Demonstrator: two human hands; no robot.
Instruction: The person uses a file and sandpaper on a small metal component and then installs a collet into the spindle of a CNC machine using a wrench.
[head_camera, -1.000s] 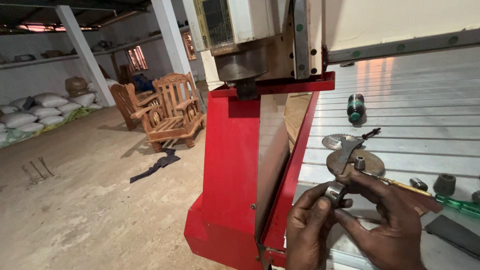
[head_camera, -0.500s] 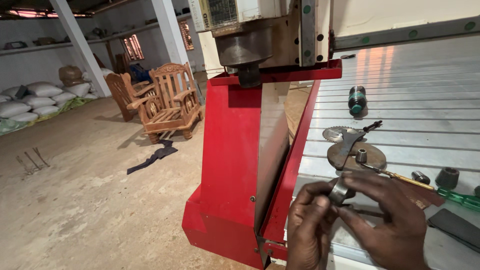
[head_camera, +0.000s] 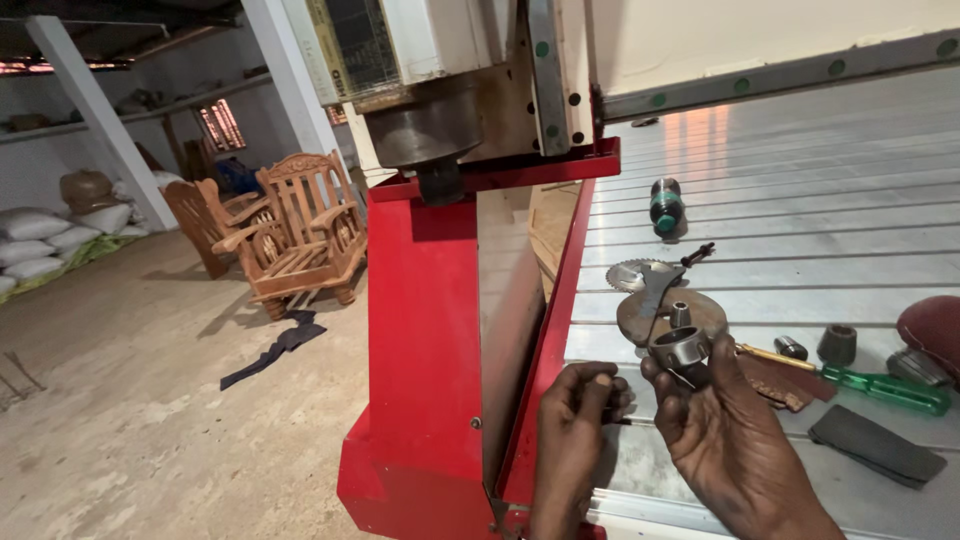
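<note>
Low in the frame's centre, the right hand (head_camera: 735, 430) pinches a round metal collet nut (head_camera: 681, 349) in its fingers; the left hand (head_camera: 578, 415) has its fingers pressed on something small. Best hold both parts steady above the table (head_camera: 800, 200).

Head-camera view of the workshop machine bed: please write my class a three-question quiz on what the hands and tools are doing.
1. True or false: the right hand holds a metal collet nut.
2. Which lies nearest the right hand on the slatted bed? A) green-handled screwdriver B) green-banded cylinder C) wooden chairs
3. Fill in: the toothed saw blade lies beside a round metal ____.

Key: 1 true; 2 A; 3 disc. The left hand is curled; anything it pinches is too small to tell.
</note>
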